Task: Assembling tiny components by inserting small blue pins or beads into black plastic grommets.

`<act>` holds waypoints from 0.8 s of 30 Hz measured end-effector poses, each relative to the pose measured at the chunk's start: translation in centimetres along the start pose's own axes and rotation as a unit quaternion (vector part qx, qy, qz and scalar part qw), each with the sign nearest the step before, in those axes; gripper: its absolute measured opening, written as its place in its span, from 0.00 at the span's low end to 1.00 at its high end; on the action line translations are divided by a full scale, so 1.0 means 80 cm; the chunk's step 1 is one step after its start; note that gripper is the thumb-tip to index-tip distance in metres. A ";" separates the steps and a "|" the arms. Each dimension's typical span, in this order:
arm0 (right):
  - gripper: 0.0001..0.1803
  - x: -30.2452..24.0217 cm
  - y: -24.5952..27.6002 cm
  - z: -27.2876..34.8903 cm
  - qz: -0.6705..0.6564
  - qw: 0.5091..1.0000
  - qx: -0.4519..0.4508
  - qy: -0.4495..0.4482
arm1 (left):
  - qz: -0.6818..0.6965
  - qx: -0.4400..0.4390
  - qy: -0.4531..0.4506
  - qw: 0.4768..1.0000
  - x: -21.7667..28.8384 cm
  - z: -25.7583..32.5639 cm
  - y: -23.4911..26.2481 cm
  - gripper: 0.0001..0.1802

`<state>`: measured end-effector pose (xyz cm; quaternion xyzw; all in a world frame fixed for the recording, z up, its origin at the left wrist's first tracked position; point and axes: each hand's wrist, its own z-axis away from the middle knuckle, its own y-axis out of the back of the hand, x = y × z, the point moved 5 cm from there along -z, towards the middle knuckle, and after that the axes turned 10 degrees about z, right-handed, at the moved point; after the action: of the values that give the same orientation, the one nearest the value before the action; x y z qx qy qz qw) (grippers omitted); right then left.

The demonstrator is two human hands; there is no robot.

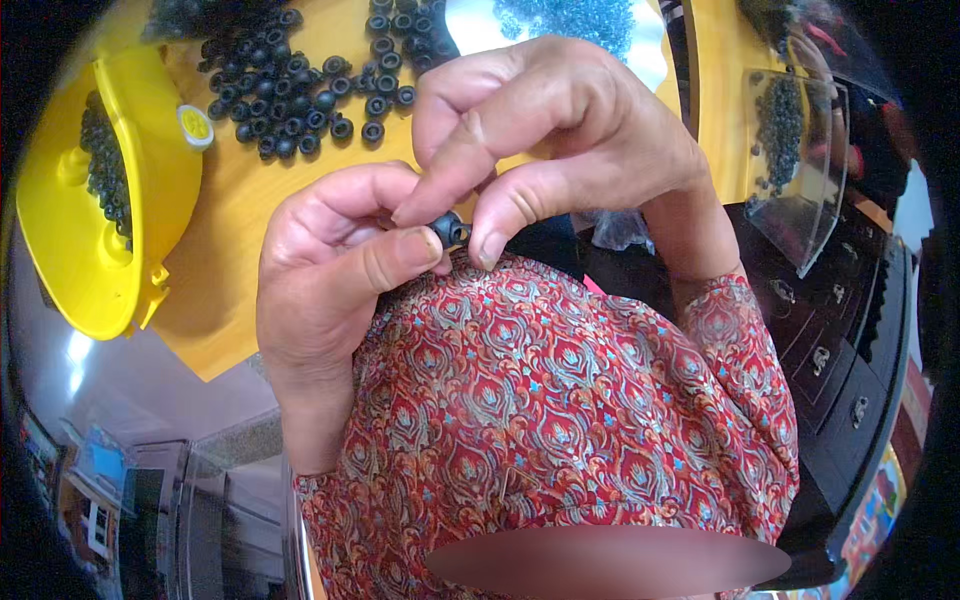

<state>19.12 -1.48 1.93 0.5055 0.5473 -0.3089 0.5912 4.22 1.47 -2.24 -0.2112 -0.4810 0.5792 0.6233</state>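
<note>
In front of my patterned red clothing, a small black round part with a hole sits between my two hands. My left hand pinches it between thumb and fingers. From above, my right hand curls over, its index fingertip beside the part and its thumb at the part's right edge. Any smaller piece between the right fingertips is too small to make out. Beyond my hands, many similar black round parts lie loose on the yellow-orange tabletop, several showing a ring-shaped opening.
A yellow bin with dark small pieces stands at the left. At the top, a white dish holds light-blue beads. A clear tray with dark pieces is at the right, above dark drawers. A clear plastic bag lies behind my right wrist.
</note>
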 end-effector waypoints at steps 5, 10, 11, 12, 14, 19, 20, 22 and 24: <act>0.15 -0.008 0.003 0.006 0.011 1.000 0.020 0.002 | 0.044 -0.015 0.009 0.999 -0.012 -0.003 -0.007 0.13; 0.14 -0.015 -0.003 0.001 -0.027 0.998 0.039 0.045 | 0.046 -0.005 -0.017 0.999 -0.008 0.009 -0.017 0.13; 0.13 -0.018 -0.003 0.000 -0.037 0.996 0.049 0.065 | 0.033 0.007 -0.026 0.999 -0.007 0.011 -0.017 0.13; 0.13 -0.020 -0.004 0.001 -0.038 0.996 0.049 0.064 | 0.034 0.007 -0.025 0.999 -0.010 0.011 -0.017 0.13; 0.12 -0.023 -0.004 0.001 -0.048 0.995 0.052 0.072 | 0.036 -0.014 -0.055 0.998 -0.011 0.012 -0.021 0.14; 0.12 -0.030 -0.001 -0.001 -0.051 0.993 0.055 0.092 | 0.043 -0.020 -0.115 0.992 -0.013 0.011 -0.029 0.15; 0.12 -0.030 0.000 -0.002 -0.054 0.991 0.062 0.105 | 0.014 -0.025 -0.140 0.990 -0.010 0.010 -0.030 0.15; 0.13 -0.025 0.000 -0.004 -0.023 0.993 0.078 0.090 | 0.010 -0.015 -0.107 0.994 -0.007 0.005 -0.019 0.15; 0.15 -0.016 0.003 -0.004 0.005 0.994 0.091 0.058 | 0.004 -0.007 -0.075 0.997 -0.006 -0.002 -0.014 0.15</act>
<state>18.99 -1.35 3.26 0.5773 0.5478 -0.3247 0.5111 5.00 0.78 -1.57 -0.1739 -0.5293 0.5928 0.5816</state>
